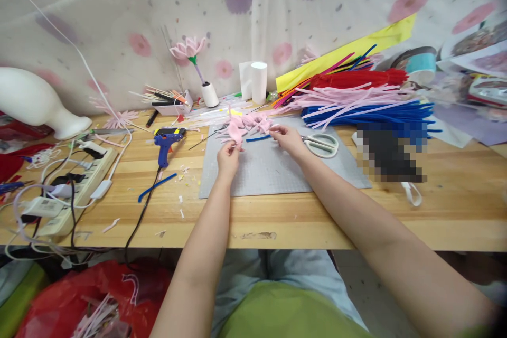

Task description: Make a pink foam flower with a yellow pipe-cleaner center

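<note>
My left hand (pixel 228 161) pinches the lower end of a pink pipe-cleaner petal (pixel 235 132), which stands up from its fingertips over the grey cutting mat (pixel 253 182). To the right, my right hand (pixel 288 140) has its fingers drawn together at the edge of a heap of pink petals (pixel 259 122). Whatever lies between those fingers is too small to make out. A short blue pipe cleaner (pixel 257 138) lies on the mat between both hands. Scissors with pale handles (pixel 322 145) rest just beyond my right wrist, their blades partly hidden by it.
A blue glue gun (pixel 164 145) stands left of the mat, near a cable-laden power strip (pixel 81 195). Behind are a pink flower (pixel 189 50) in a white holder and white rolls (pixel 259 82). Red, pink and blue pipe-cleaner bundles (pixel 368 113) lie at right.
</note>
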Available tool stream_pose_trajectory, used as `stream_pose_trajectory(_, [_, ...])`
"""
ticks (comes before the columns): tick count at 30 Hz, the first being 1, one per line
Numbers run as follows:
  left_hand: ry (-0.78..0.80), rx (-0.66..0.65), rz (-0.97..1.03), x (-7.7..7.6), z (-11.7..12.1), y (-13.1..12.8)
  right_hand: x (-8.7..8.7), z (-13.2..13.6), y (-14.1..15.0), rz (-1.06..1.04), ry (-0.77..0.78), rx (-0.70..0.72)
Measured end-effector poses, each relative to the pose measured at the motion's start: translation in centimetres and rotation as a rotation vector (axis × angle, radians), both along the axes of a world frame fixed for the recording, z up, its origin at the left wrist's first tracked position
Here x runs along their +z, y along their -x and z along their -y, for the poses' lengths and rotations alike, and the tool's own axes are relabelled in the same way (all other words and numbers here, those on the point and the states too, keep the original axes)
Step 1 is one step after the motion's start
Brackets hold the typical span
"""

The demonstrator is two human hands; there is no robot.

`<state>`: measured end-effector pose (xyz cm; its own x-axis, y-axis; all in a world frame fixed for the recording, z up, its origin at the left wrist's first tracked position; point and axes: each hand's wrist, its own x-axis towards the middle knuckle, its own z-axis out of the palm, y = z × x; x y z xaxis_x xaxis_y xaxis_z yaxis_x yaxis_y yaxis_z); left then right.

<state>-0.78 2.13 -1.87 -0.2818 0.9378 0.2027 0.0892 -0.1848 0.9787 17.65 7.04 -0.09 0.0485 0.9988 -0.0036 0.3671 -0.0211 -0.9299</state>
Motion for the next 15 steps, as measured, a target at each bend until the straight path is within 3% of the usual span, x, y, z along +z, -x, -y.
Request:
stream_pose_trajectory(3, [0.045, 0.056, 0.231, 0.8, -0.2, 0.6, 1.2, -1.0, -0.2, 0.069, 0.082, 0.095])
stream_pose_trajectory(7, [0.088, 0.069, 0.338, 1.3, -0.2, 1.1, 1.9, -2.2, 0.9, 0.220, 0.129, 0.214])
stream_pose_trajectory(12, [0.130, 0.021, 0.402, 1.3, -0.4, 1.6, 1.6, -3.4, 2.8, 0.503, -0.046, 0.066])
stream_pose_trajectory(15, [0.156, -0.006, 0.423, 1.3, -0.7, 1.9, 1.4, -3.4, 4.6, 0.563, -0.117, 0.102])
